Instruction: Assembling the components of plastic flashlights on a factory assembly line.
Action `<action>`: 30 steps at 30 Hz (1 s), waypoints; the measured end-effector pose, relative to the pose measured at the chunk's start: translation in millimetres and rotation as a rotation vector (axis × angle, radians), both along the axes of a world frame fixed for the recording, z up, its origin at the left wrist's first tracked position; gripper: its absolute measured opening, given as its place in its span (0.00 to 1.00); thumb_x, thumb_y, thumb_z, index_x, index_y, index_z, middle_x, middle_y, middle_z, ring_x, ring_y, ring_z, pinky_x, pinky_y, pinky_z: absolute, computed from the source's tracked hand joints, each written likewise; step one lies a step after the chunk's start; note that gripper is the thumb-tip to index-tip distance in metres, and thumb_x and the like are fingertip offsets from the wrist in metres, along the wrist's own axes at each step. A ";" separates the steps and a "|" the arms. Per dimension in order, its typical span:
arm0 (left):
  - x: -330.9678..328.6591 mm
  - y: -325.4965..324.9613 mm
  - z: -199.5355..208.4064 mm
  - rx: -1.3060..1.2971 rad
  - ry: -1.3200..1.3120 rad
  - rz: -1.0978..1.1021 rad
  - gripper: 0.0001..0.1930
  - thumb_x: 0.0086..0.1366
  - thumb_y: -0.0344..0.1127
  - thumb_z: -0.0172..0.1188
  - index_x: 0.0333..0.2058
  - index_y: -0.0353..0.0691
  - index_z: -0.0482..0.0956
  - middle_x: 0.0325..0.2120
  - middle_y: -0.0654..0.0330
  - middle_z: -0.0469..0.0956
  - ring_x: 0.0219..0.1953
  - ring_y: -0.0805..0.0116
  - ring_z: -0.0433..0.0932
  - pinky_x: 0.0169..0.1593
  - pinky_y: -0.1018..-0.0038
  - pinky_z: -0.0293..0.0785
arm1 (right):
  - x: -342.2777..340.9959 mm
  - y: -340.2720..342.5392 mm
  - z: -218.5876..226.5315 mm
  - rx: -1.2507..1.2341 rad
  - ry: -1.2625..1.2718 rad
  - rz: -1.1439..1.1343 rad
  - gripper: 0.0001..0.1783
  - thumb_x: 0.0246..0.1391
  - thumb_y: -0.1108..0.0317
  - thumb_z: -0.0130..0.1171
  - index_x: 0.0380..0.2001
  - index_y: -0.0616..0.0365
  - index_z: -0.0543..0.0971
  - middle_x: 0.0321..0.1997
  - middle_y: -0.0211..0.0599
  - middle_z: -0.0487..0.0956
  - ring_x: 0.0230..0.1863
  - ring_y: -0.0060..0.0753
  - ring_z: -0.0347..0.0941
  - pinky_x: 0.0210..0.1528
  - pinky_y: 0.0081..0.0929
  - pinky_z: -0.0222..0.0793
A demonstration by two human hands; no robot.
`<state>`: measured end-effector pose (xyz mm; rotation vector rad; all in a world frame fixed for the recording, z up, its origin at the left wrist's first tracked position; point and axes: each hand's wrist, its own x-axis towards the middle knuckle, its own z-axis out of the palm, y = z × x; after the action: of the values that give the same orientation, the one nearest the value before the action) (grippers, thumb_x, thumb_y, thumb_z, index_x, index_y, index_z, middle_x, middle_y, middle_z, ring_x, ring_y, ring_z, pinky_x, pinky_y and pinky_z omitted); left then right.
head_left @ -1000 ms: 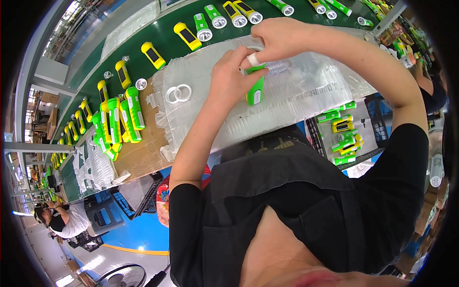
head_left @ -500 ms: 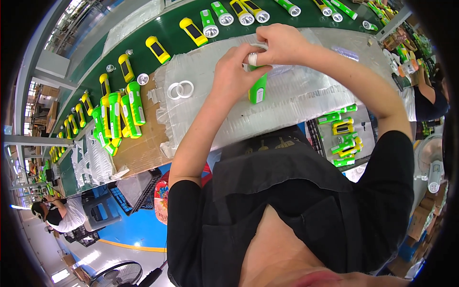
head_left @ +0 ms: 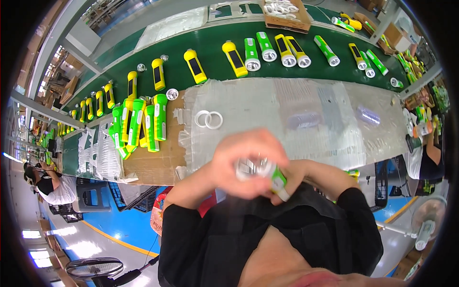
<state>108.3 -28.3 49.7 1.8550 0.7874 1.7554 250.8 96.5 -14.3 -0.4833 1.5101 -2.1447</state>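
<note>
A green flashlight [head_left: 278,180] is held low over the near edge of the bench, close to my chest. My right hand [head_left: 295,178] grips its body. Curled around the clear, shiny front end [head_left: 248,167] is my left hand [head_left: 234,155], smeared by motion; whether that end is fixed to the body I cannot tell. Two white rings [head_left: 213,120] lie overlapping on the plastic-covered work surface [head_left: 248,105]. To their left, a pile of green and yellow flashlights [head_left: 136,122] rests on brown cardboard, a small round reflector [head_left: 172,94] beside it.
Beyond the work surface, a green conveyor belt [head_left: 215,43] carries several flashlights, some with dark panels. A cardboard box [head_left: 287,21] of white rings stands at the back. Clear plastic pieces [head_left: 304,120] lie on the right. Co-workers sit at far left and right; a fan [head_left: 95,268] stands lower left.
Both hands have come back toward my chest with the flashlight, away from the middle of the bench. My view has shifted, showing more of the belt and the ring box.
</note>
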 end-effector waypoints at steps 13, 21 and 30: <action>-242.8 133.6 -87.5 -0.092 0.649 1.594 0.17 0.56 0.38 0.67 0.40 0.39 0.73 0.36 0.52 0.74 0.39 0.52 0.75 0.41 0.61 0.73 | -314.7 163.2 -30.4 1.636 0.050 -0.952 0.42 0.41 0.53 0.70 0.54 0.69 0.65 0.49 0.53 0.77 0.51 0.54 0.75 0.53 0.38 0.73; -228.7 135.4 -120.3 -0.519 0.787 1.244 0.22 0.60 0.46 0.64 0.46 0.37 0.75 0.41 0.56 0.78 0.40 0.55 0.79 0.42 0.62 0.74 | -272.1 160.5 -17.3 1.187 0.030 -1.182 0.44 0.40 0.58 0.66 0.58 0.70 0.62 0.53 0.56 0.75 0.54 0.52 0.74 0.55 0.36 0.70; -107.3 129.6 -65.9 -0.586 -1.059 0.366 0.45 0.61 0.65 0.57 0.62 0.32 0.57 0.46 0.45 0.75 0.44 0.63 0.76 0.48 0.68 0.73 | -121.8 90.1 19.4 0.959 0.328 -1.206 0.44 0.48 0.52 0.67 0.59 0.69 0.59 0.50 0.55 0.76 0.53 0.53 0.74 0.54 0.37 0.69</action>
<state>1.0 101.3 -16.2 0.2931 1.0260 2.0463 129.0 186.6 5.1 0.6115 3.2600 -1.5822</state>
